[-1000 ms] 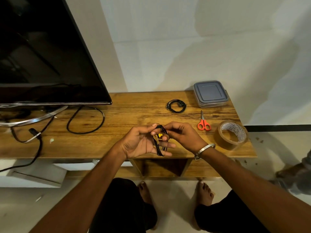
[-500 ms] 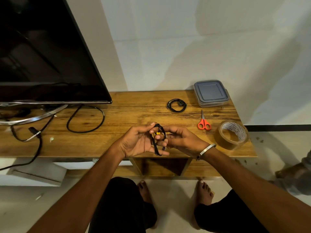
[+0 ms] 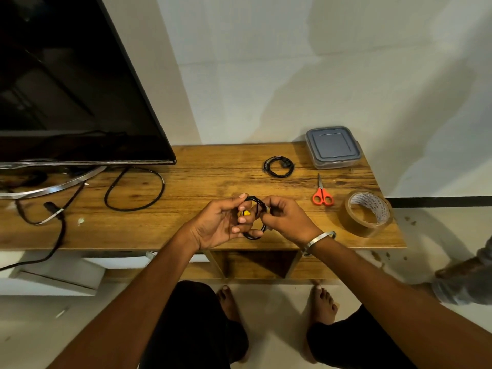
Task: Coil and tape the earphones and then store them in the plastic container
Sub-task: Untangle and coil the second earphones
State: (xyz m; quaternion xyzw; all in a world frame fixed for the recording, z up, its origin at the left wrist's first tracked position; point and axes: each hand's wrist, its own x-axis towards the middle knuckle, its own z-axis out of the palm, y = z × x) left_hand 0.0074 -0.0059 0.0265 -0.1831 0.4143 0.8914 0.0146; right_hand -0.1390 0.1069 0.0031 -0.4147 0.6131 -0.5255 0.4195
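Observation:
A coil of black earphones (image 3: pixel 256 205) with a yellow part at its middle hangs between both hands over the front of the wooden table (image 3: pixel 202 182). My left hand (image 3: pixel 222 225) grips the coil's left side. My right hand (image 3: pixel 286 219) pinches its right side, where a small pale strip shows at the fingertips. A second coiled black pair of earphones (image 3: pixel 278 166) lies further back. The plastic container (image 3: pixel 332 146), lid on, stands at the back right corner. A brown tape roll (image 3: pixel 367 213) sits at the right edge.
Red-handled scissors (image 3: pixel 322 194) lie between the second coil and the tape roll. A television (image 3: pixel 66 83) on a metal stand fills the left, with black cables (image 3: pixel 134 189) looping over the table. Another person's foot (image 3: pixel 463 270) is on the floor at the right.
Both hands have shifted slightly away from me with the coil. The right hand's fingers have moved round to the coil's right side and closed on it.

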